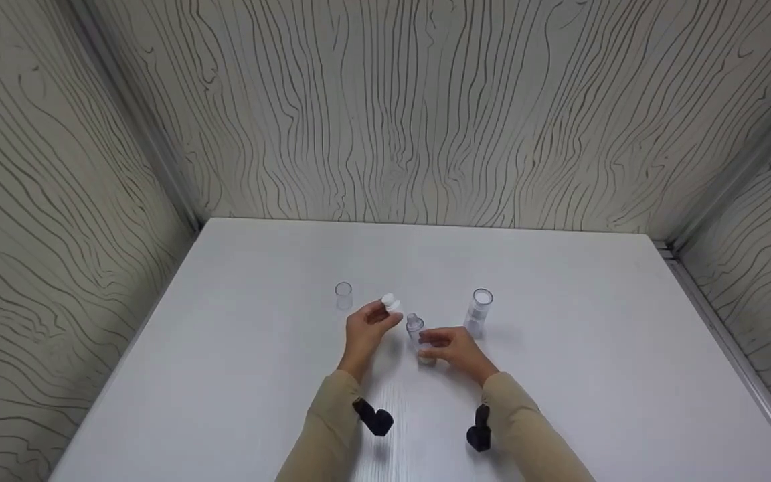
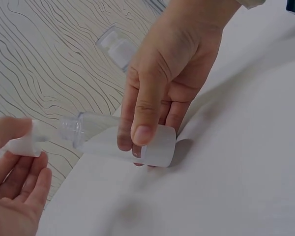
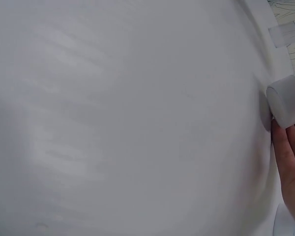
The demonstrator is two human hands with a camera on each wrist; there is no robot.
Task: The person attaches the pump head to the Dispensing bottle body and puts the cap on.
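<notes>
My left hand [image 1: 367, 333] pinches a white pump top [image 1: 391, 303] between thumb and fingers, just left of a clear bottle's open neck. In the left wrist view the same pump top [image 2: 25, 146] is beside the threaded mouth. My right hand [image 1: 454, 348] grips the lower part of the clear bottle [image 1: 415, 326], thumb on one side and fingers on the other. The bottle [image 2: 96, 132] has a frosted white base, close over the table. Only that base [image 3: 285, 101] and part of the right hand [image 3: 292, 162] show in the right wrist view.
A small clear cap [image 1: 343, 296] stands on the white table [image 1: 258, 348] beyond the left hand. Another clear bottle [image 1: 478, 312] with white inside stands behind the right hand. Wood-grain panels [image 1: 399, 114] close off the back and sides.
</notes>
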